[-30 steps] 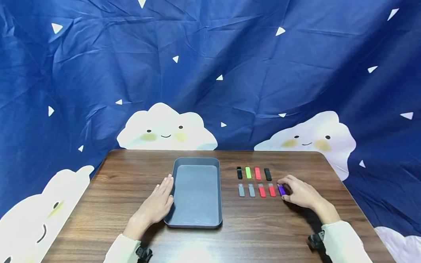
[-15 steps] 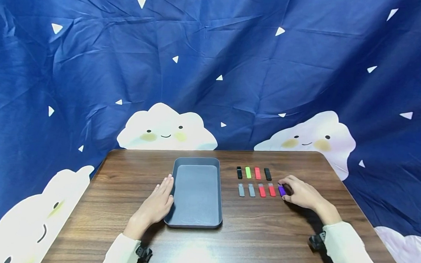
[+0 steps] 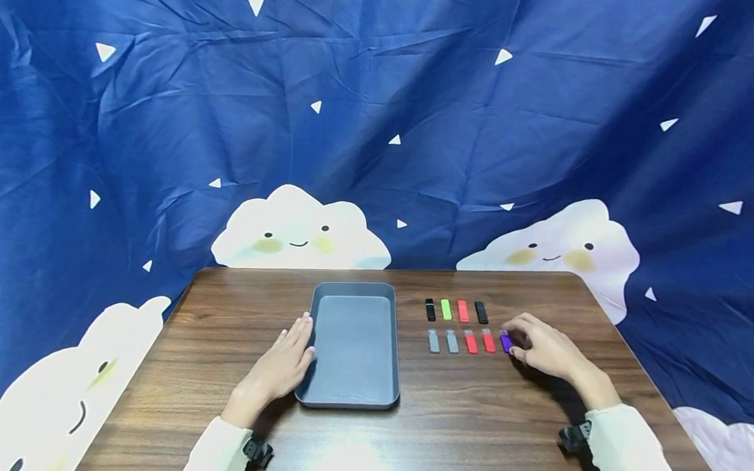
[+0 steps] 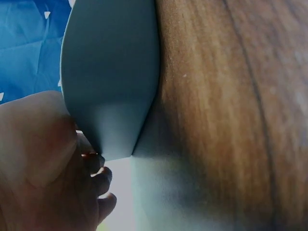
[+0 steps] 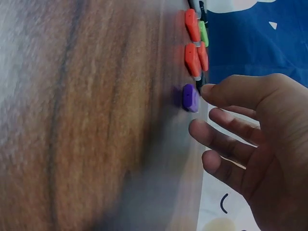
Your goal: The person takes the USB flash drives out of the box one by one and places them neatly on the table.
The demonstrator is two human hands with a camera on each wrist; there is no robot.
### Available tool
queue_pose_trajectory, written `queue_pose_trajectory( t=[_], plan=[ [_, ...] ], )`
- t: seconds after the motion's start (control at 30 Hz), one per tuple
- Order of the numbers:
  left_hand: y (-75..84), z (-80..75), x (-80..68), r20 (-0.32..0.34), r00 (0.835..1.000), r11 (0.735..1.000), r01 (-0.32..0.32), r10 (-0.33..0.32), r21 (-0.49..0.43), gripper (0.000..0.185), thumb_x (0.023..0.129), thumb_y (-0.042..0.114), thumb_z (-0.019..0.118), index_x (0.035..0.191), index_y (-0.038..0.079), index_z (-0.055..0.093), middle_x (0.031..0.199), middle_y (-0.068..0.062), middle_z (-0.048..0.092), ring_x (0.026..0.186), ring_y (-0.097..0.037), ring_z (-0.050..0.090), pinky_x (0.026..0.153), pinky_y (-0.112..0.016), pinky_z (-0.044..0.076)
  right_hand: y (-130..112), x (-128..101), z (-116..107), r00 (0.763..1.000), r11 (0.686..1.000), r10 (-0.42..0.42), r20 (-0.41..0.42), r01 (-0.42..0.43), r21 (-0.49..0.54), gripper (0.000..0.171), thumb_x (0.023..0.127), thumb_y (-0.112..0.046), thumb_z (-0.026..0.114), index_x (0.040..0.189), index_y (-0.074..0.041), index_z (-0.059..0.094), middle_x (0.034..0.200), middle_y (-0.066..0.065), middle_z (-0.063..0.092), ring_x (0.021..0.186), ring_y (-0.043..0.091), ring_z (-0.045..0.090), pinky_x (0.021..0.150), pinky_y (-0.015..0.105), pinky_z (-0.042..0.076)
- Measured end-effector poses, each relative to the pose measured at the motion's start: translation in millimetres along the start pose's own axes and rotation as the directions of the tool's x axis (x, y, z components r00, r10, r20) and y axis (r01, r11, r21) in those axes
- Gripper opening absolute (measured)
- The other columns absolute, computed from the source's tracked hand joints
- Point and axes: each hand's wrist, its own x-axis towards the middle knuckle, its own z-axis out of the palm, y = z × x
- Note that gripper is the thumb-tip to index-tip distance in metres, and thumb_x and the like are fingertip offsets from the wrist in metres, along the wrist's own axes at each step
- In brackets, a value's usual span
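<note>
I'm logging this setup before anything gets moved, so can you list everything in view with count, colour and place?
Tray: one, grey, table centre, nothing in it.
Back row of USB sticks: four, black, green, red, black, right of the tray.
Front row of USB sticks: five, two grey, two red, one purple USB stick at the right end.
Table: one, dark wood grain.
Backdrop: one, blue cloth with white triangles and smiling clouds.
Left hand: flat against the tray's left wall.
Right hand: fingertips at the purple USB stick; whether they touch it cannot be told.
</note>
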Motion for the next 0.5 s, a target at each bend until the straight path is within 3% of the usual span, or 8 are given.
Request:
queue_pose_trajectory(
  t=[0.17,0.33,0.5],
  plan=[
    [-6.7,-2.9,2.9,-0.017,1.000,1.000,-0.019,0.018,-0.008,0.058,0.115,0.025,0.043,0.164,-0.005,0.033,0.173,-0.022,0.031,0.161,-0.038,0.034,0.131,-0.058,0.030,-7.6,-1.1,-3.9,0.999,0.998,0.047,-0.017,-0.047,0.044,0.022,0.092,-0.016,0.080,0.113,-0.015,0.074,0.112,0.000,0.074,0.105,0.022,0.073,0.087,0.051,0.059],
    [-12.0,-5.6,4.3,-0.064,0.997,0.997,0.039,-0.044,-0.070,0.053,0.115,0.030,0.045,0.162,0.005,0.045,0.165,-0.015,0.049,0.148,-0.039,0.053,0.122,-0.057,0.044,-16.2,-1.8,-5.8,0.998,0.997,0.064,-0.022,-0.063,0.053,0.010,0.094,-0.017,0.077,0.095,-0.022,0.069,0.082,-0.012,0.068,0.077,0.005,0.063,0.069,0.034,0.051],
    [-17.5,-6.8,9.3,-0.182,0.983,0.999,0.017,-0.024,-0.044,0.042,0.112,0.029,0.056,0.147,0.008,0.065,0.142,-0.011,0.071,0.127,-0.033,0.071,0.104,-0.057,0.058,-23.9,-4.0,-6.7,0.999,0.999,0.029,-0.031,-0.028,0.043,0.006,0.101,-0.021,0.072,0.094,-0.022,0.072,0.074,-0.018,0.062,0.068,-0.002,0.053,0.063,0.028,0.045]
  ],
)
